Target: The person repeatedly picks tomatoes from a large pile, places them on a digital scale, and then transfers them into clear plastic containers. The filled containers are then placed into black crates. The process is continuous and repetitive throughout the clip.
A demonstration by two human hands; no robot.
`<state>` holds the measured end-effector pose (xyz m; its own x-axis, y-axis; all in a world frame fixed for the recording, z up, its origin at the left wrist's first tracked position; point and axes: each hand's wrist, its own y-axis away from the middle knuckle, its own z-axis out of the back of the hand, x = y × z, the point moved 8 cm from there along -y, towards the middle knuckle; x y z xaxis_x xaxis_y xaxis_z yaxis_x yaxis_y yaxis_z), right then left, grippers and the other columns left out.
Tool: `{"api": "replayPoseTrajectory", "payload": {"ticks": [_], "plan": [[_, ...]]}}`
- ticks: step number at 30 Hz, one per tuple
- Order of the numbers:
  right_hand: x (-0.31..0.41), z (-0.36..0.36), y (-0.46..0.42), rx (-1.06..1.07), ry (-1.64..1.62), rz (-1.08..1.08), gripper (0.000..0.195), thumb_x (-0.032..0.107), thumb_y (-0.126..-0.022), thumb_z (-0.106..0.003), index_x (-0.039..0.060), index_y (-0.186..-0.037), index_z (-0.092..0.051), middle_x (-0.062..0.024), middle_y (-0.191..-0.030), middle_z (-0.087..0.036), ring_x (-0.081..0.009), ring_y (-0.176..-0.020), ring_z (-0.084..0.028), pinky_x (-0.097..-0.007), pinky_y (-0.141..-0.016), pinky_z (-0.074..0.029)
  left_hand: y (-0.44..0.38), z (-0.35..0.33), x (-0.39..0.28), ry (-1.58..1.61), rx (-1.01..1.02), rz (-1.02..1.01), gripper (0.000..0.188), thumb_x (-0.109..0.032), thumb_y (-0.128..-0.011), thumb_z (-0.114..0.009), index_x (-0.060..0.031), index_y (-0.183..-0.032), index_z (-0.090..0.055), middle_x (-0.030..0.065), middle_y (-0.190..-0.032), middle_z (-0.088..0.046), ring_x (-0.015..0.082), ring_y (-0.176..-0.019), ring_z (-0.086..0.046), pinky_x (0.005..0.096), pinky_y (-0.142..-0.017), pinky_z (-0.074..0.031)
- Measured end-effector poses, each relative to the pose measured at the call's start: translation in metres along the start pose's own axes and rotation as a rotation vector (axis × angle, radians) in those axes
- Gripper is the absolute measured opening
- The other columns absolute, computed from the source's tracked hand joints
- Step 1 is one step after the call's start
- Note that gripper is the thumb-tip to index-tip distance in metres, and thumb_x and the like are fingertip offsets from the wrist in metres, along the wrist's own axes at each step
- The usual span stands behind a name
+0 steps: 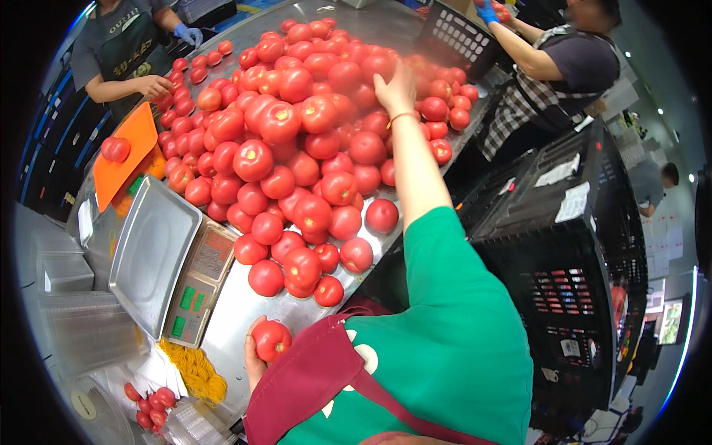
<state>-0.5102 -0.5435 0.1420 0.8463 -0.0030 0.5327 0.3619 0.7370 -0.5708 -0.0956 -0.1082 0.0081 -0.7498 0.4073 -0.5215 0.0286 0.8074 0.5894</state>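
Observation:
My left hand (pixel 255 356), partly hidden by the dark red apron, holds a large red tomato (pixel 271 340) low over the metal table (pixel 228 334). My right arm reaches far across a big heap of tomatoes (pixel 311 211), and my right hand (pixel 397 89) rests on the heap's far right part. Its fingertips are blurred among the fruit, so any grip there cannot be told. Left of the heap stands a digital scale (pixel 192 300) with a metal pan (pixel 156 250). An orange tray (pixel 125 161) bears a tomato or two behind it.
A co-worker's hand (pixel 154 87) touches tomatoes at the far left; another co-worker's gloved hand (pixel 487 12) holds tomatoes at upper right. Black crates (pixel 550 267) stand stacked on the right. Clear plastic boxes (pixel 89 328), yellow bands (pixel 194 372) and small tomatoes (pixel 153 409) lie at lower left.

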Motion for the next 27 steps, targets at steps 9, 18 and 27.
{"api": "replayPoseTrajectory", "payload": {"ticks": [9,18,27], "plan": [[-0.026,-0.007,0.008,0.238,0.283,-0.093,0.058,0.021,-0.066,-0.070,0.0093,-0.121,-0.056,-0.0219,-0.117,-0.057,-0.0407,-0.110,-0.056,-0.0454,-0.096,-0.048,0.006,0.011,0.007,0.082,-0.050,-0.036,0.059,-0.049,-0.091,-0.053,-0.0123,-0.136,-0.041,0.0144,-0.123,-0.055,0.0326,-0.112,-0.055,0.0507,-0.089,-0.050],[0.083,0.066,0.084,-0.127,-0.917,-0.081,0.054,0.024,-0.073,-0.079,0.0004,-0.114,-0.054,-0.0136,-0.106,-0.060,-0.0234,-0.097,-0.059,-0.0359,-0.086,-0.050,0.001,0.071,-0.145,-0.320,-0.178,-0.759,0.062,-0.041,-0.086,-0.063,-0.0029,-0.132,-0.047,0.0151,-0.121,-0.056,0.0263,-0.111,-0.056,0.0413,-0.094,-0.048],[0.392,-0.035,0.283,0.530,-0.741,1.015,0.065,0.018,-0.064,-0.078,0.0099,-0.123,-0.051,-0.0124,-0.119,-0.051,-0.0328,-0.116,-0.048,-0.0435,-0.092,-0.044,-0.033,0.053,-0.294,-1.658,-0.874,-1.139,0.053,-0.028,-0.080,-0.072,-0.0092,-0.127,-0.055,0.0214,-0.128,-0.049,0.0377,-0.116,-0.051,0.0435,-0.099,-0.041]]}}
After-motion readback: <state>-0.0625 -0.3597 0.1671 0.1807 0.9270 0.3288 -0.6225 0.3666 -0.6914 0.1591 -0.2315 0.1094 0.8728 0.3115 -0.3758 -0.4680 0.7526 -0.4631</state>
